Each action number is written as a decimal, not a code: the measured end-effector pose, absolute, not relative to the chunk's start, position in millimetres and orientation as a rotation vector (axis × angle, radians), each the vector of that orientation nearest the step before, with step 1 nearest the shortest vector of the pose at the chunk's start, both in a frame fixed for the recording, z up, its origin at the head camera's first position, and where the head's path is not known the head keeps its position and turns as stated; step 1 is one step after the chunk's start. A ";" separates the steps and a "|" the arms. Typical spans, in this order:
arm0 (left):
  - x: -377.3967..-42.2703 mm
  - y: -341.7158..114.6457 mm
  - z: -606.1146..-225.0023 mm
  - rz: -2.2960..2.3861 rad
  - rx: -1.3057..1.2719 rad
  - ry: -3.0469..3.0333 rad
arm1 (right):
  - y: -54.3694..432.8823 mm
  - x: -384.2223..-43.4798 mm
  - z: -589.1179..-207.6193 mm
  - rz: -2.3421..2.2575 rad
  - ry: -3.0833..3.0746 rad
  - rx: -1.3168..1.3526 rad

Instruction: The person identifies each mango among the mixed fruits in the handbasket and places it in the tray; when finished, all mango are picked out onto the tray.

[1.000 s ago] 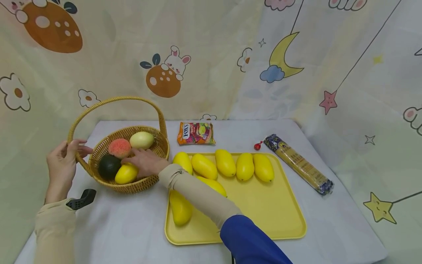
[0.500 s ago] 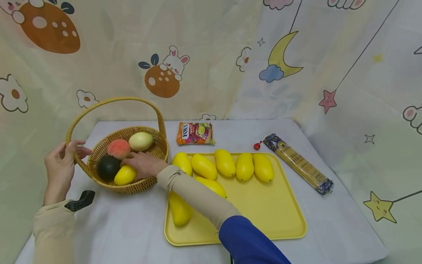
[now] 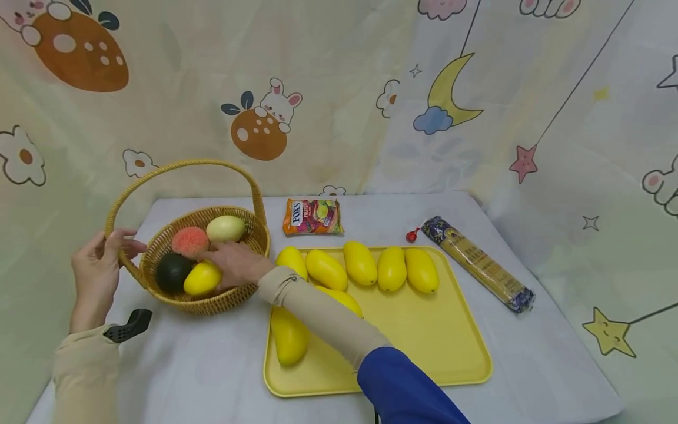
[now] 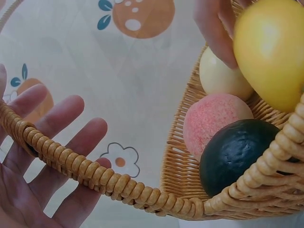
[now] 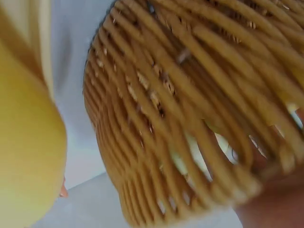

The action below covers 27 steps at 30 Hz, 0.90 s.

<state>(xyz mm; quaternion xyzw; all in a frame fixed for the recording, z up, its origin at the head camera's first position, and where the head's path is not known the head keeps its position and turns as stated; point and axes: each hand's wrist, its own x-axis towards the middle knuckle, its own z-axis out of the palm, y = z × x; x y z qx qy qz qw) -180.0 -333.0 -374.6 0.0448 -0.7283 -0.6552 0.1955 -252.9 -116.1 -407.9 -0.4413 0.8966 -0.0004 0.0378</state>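
Note:
A wicker basket [image 3: 217, 303] at the left of the table bears a pink peach [image 3: 190, 242], a pale yellow-green fruit [image 3: 226, 228], a dark green avocado-like fruit [image 3: 173, 273] and a yellow mango [image 3: 203, 278]. Reaching over the basket's right rim, my right hand [image 3: 239, 265] holds this mango with its fingers on the far side; the thumb is hidden. My left hand [image 3: 97, 271] touches the basket's handle. In the left wrist view, the handle [image 4: 90, 171] crosses in front of its spread, fairly straight fingers. The right wrist view mostly faces the basket's woven side [image 5: 156, 123].
Under the right forearm lies a yellow tray [image 3: 418, 341] with several yellow mangoes [image 3: 392, 269] along its far and left sides. Behind it is a candy bag [image 3: 313, 217]. A red wrapped candy [image 3: 411, 235] and a long noodle packet [image 3: 477, 262] lie to the right.
The head view has shifted slightly. Both hands stay almost where they were, the left at the handle and the right at the mango in the basket.

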 end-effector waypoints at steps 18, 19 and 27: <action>-182.3 -331.5 -373.1 -1.890 0.073 -1.975 | -42.4 -242.6 -374.0 -0.340 2.863 -1.404; -182.4 -331.9 -372.9 -1.882 0.076 -1.983 | -36.4 -241.0 -372.4 -0.363 2.871 -1.408; -179.7 -334.2 -373.3 -1.820 0.096 -2.051 | 12.2 -222.6 -365.0 -0.465 2.887 -1.435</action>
